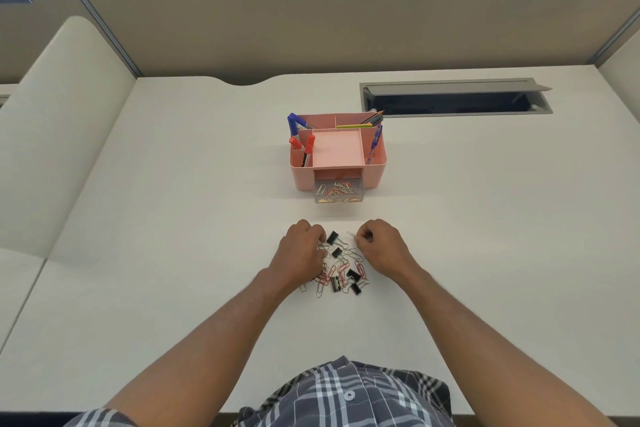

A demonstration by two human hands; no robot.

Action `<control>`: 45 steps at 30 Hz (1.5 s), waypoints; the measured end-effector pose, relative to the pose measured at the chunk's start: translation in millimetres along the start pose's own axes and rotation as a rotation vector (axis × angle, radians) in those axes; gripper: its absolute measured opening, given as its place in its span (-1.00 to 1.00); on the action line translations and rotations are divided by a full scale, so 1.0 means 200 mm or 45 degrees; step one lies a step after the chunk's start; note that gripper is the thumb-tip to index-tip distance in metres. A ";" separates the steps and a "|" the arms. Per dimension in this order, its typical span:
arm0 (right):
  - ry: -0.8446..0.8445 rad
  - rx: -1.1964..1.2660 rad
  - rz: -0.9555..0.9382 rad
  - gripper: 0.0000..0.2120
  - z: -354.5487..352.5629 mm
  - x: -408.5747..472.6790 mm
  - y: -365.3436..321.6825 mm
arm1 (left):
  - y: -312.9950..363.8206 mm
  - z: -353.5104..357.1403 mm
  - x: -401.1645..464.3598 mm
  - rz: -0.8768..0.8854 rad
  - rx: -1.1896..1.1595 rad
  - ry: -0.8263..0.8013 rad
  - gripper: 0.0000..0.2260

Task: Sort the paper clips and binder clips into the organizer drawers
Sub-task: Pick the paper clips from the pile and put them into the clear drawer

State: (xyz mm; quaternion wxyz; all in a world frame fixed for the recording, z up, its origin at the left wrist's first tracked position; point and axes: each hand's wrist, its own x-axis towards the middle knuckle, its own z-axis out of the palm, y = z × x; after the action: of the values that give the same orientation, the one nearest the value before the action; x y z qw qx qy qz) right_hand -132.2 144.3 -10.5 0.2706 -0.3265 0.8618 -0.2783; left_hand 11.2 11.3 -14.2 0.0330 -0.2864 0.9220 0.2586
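A loose pile of red and silver paper clips (341, 269) mixed with several black binder clips (332, 237) lies on the white desk in front of me. My left hand (301, 251) rests on the pile's left side, fingers curled onto paper clips. My right hand (381, 246) pinches a silver paper clip (351, 235) at the pile's upper right. Farther back stands a pink organizer (375, 166); its clear drawer (338, 192) is pulled open and holds several paper clips.
The organizer's top compartments hold red and blue markers (308, 144), pencils (372, 118) and a blue pen (375, 139). An open cable tray (453, 99) is set into the desk at the back right. Beige partition walls enclose the desk.
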 end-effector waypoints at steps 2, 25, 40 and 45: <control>0.001 0.006 0.004 -0.86 0.00 0.00 0.00 | -0.01 0.00 -0.01 0.022 0.015 0.002 -0.80; 0.011 0.067 0.022 -0.84 -0.01 -0.02 0.00 | 0.04 0.00 0.02 -0.003 0.255 0.042 -0.78; -0.003 0.001 -0.019 -0.85 0.00 -0.04 0.00 | 0.02 0.02 0.02 0.100 0.266 -0.021 -0.95; 0.002 0.056 -0.012 -0.87 0.00 -0.04 0.01 | 0.00 0.01 -0.01 0.100 0.205 0.064 -0.91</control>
State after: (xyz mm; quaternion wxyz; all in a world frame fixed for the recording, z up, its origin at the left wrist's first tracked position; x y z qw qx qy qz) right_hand -128.1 151.1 -8.2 0.2759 -0.3242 0.8541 -0.2987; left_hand 12.1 13.9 -15.9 0.0225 -0.2529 0.9508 0.1775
